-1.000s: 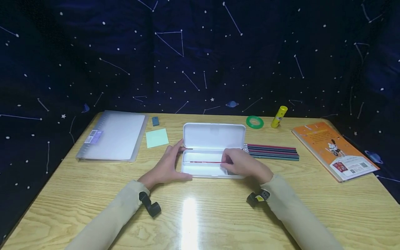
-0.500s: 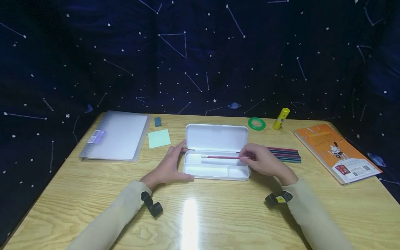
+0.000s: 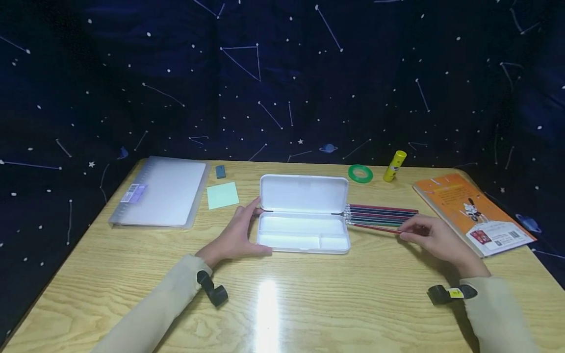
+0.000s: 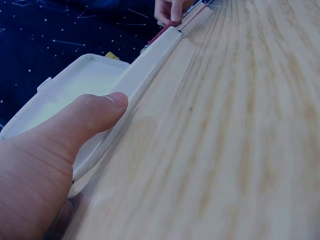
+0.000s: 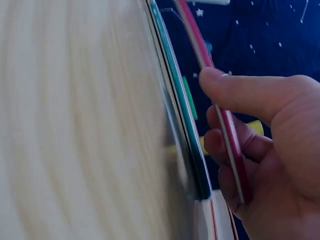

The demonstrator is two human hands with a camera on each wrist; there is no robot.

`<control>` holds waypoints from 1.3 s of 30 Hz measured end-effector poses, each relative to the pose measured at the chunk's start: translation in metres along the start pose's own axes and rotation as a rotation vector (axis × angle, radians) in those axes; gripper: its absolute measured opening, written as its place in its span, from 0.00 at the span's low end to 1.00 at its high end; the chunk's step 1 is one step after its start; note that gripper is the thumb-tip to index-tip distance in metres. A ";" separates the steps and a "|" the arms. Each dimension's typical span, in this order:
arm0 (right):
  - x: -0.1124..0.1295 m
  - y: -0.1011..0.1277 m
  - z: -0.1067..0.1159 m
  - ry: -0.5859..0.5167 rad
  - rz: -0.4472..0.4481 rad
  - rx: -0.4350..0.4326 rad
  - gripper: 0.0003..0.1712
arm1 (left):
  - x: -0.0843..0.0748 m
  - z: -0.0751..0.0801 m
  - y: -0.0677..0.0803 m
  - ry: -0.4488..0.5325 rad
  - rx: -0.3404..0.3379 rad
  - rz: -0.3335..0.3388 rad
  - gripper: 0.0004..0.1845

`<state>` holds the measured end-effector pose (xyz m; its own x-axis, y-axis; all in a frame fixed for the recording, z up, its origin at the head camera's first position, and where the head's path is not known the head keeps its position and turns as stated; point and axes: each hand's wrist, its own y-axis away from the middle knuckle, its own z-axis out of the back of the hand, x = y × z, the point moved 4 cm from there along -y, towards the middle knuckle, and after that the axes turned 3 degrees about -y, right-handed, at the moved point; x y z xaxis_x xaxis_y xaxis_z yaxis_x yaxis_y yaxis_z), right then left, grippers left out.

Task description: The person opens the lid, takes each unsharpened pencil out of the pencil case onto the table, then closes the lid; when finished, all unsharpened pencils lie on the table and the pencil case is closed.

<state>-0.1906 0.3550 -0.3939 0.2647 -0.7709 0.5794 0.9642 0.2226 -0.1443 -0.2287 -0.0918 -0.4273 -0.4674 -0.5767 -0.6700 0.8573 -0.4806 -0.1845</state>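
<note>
An open white pencil case (image 3: 301,224) lies on the table, its lid raised at the back. My left hand (image 3: 234,238) holds the case's left end, thumb on the front rim and fingers at the back corner. In the left wrist view the thumb (image 4: 95,117) lies on the case's rim. My right hand (image 3: 434,238) pinches a red pencil (image 5: 234,150) near its far end, between thumb and fingers. This pencil slants in front of a row of several dark red, blue and green pencils (image 3: 384,214) lying right of the case. Both case compartments show no contents.
A clear-covered notebook (image 3: 163,193), a pale green sticky-note pad (image 3: 222,195) and a dark eraser (image 3: 220,171) lie to the left. Green tape (image 3: 360,173) and a standing yellow glue stick (image 3: 395,166) are at the back, with an orange book (image 3: 472,211) far right.
My right hand has lifted the red pencil out of the case and carried it right, beside the pencil row. The left hand has stayed at the case.
</note>
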 end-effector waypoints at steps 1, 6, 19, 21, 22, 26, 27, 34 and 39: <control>-0.003 0.001 0.002 0.011 -0.023 0.007 0.04 | 0.000 0.000 0.000 0.000 -0.001 -0.002 0.69; -0.007 0.000 0.004 0.042 -0.036 0.006 0.04 | 0.002 0.000 0.000 -0.001 0.001 -0.005 0.69; 0.007 -0.018 -0.013 0.145 0.151 -0.077 0.09 | 0.001 0.001 0.001 0.009 0.011 0.013 0.70; 0.006 -0.020 -0.014 0.144 0.126 -0.075 0.08 | 0.000 0.001 0.002 0.011 0.011 0.009 0.70; 0.005 -0.022 -0.014 0.144 0.114 -0.071 0.07 | 0.000 0.001 0.002 0.011 0.010 0.008 0.70; 0.002 -0.026 -0.014 0.139 0.075 -0.049 0.06 | -0.001 0.001 0.002 0.015 0.008 0.001 0.70; 0.002 -0.027 -0.013 0.133 0.066 -0.042 0.06 | -0.001 0.001 0.001 0.014 0.009 0.002 0.70; 0.001 -0.032 -0.010 0.102 0.011 -0.019 0.07 | 0.000 0.001 0.000 0.009 0.007 0.001 0.70; 0.012 -0.042 -0.015 0.062 0.015 0.009 0.13 | 0.001 0.002 0.002 0.003 0.011 0.011 0.70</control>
<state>-0.2281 0.3274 -0.3924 0.2799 -0.8027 0.5266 0.9600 0.2397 -0.1449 -0.2283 -0.0945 -0.4265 -0.4569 -0.5802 -0.6742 0.8603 -0.4810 -0.1691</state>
